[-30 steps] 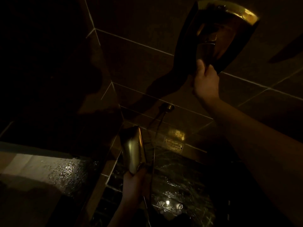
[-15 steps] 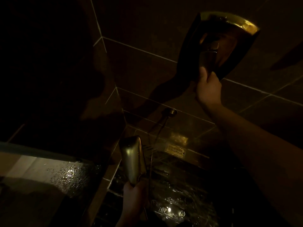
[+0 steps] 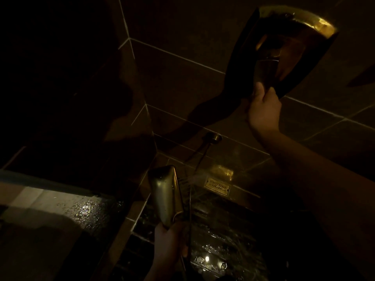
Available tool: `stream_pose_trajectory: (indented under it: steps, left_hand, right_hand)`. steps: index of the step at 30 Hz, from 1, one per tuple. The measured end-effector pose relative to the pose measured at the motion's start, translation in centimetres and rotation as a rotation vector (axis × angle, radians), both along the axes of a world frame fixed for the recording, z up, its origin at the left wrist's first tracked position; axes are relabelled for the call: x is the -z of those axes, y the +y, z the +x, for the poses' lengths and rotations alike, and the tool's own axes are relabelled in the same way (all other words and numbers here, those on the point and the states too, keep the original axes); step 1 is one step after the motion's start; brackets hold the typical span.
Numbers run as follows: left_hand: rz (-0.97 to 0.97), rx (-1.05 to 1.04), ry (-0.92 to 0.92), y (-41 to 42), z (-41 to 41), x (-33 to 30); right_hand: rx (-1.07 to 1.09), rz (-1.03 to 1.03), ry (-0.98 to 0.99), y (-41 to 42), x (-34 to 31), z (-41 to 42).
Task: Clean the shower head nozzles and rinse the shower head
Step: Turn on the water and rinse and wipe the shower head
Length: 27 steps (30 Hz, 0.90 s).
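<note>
The scene is very dark. A large brass overhead shower head (image 3: 288, 43) hangs at the upper right against the tiled wall. My right hand (image 3: 263, 110) reaches up and grips its lower edge. My left hand (image 3: 169, 240) is shut on the handle of a brass hand shower (image 3: 165, 193) near the bottom middle; its head points up and water sprays from its face to the right. A thin hose (image 3: 189, 216) runs down beside it.
Dark tiled walls meet in a corner (image 3: 142, 94) at the left. A round wall outlet (image 3: 213, 137) and a small brass plate (image 3: 217, 186) sit on the wall below. The floor (image 3: 213, 258) is wet. A wet pale ledge (image 3: 60, 211) lies at the lower left.
The view has shifted slightly, so both shower heads sit lower in frame. My right hand keeps its hold on the overhead head; my left hand keeps the hand shower upright and spraying.
</note>
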<state>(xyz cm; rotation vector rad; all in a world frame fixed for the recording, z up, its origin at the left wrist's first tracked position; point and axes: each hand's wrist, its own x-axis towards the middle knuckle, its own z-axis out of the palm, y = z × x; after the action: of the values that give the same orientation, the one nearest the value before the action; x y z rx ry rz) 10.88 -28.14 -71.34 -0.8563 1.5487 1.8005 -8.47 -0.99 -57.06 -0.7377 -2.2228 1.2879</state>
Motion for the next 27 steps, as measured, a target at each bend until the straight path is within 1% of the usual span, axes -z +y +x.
stream_pose_trajectory:
  steps: [2, 7, 11, 16, 21, 24, 27]
  left_hand:
    - [0.025, -0.009, -0.01, 0.3, 0.0, 0.2]
    - [0.016, -0.039, 0.012, 1.2, -0.3, 0.6]
    - [0.006, -0.029, 0.009, 1.2, -0.2, 1.1]
    - [-0.012, -0.021, 0.013, 1.2, -0.2, 1.3]
    - [0.008, -0.095, 0.037, 2.0, -1.0, 1.1]
    - [0.003, -0.031, 0.089, 2.5, -1.4, 0.8]
    - [0.007, 0.004, 0.097, 2.9, -1.6, 0.4]
  right_hand:
    - [0.01, 0.015, 0.019, 0.0, 0.4, -0.1]
    - [0.025, 0.06, 0.09, 0.0, 0.9, -0.1]
    - [-0.005, 0.08, 0.178, 0.0, 1.9, -0.2]
    - [0.05, 0.131, 0.189, 0.3, 2.4, -0.6]
    - [0.034, 0.185, 0.229, 0.7, 3.3, -0.7]
    - [0.033, 0.195, 0.252, 0.7, 3.5, -0.7]
    - [0.027, 0.2, 0.274, 0.6, 3.4, -0.6]
